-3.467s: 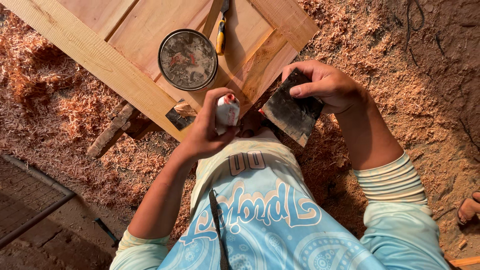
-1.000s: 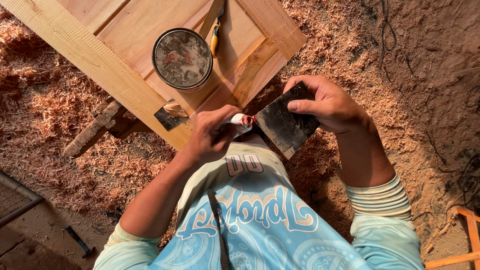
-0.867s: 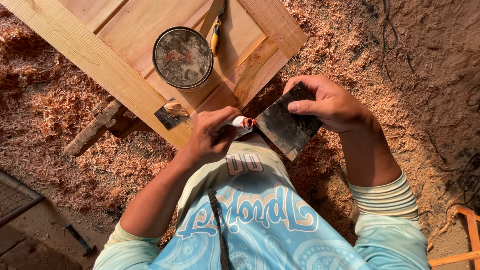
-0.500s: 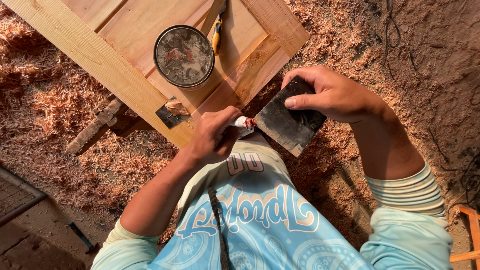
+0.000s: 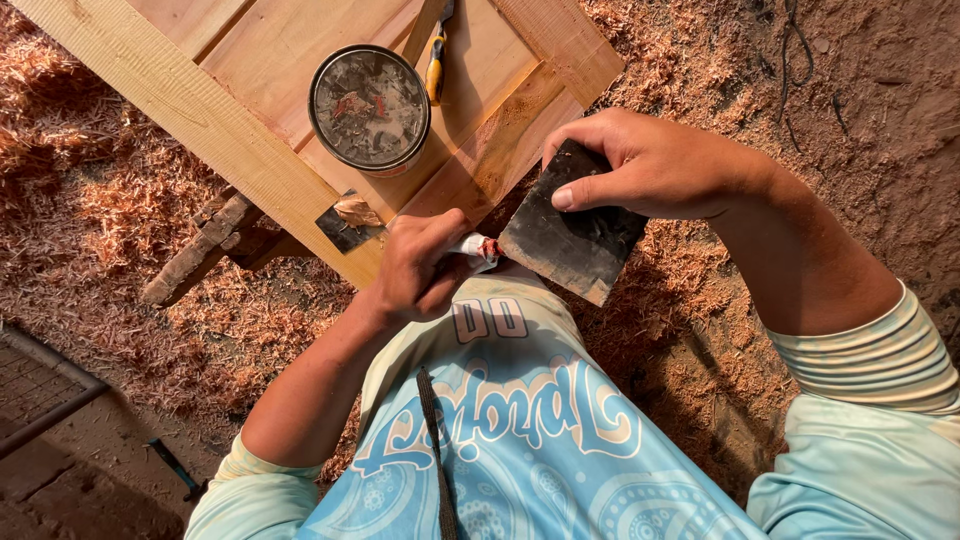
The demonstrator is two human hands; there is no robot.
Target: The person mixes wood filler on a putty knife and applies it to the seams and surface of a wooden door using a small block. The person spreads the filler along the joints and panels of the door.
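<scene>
1. At the far side, we see a wooden panel door point(image 5: 300, 60) lying flat over a floor of wood shavings point(image 5: 90, 230).
2. On that panel stands a round tin point(image 5: 369, 108), a yellow-handled tool point(image 5: 436, 70) just right of it.
3. Nearer, our right hand point(image 5: 650, 165) pinches a dark flat scraper blade point(image 5: 570, 230) between thumb and fingers.
4. Our left hand point(image 5: 415, 270) is curled tight around a small white tube point(image 5: 475, 247), its red tip touching the blade's left edge.

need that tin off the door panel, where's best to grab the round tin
Take the round tin by its side wall, coming from the near left edge. Its top looks smeared and messy, and a yellow-handled tool lies close on its far right.
</scene>
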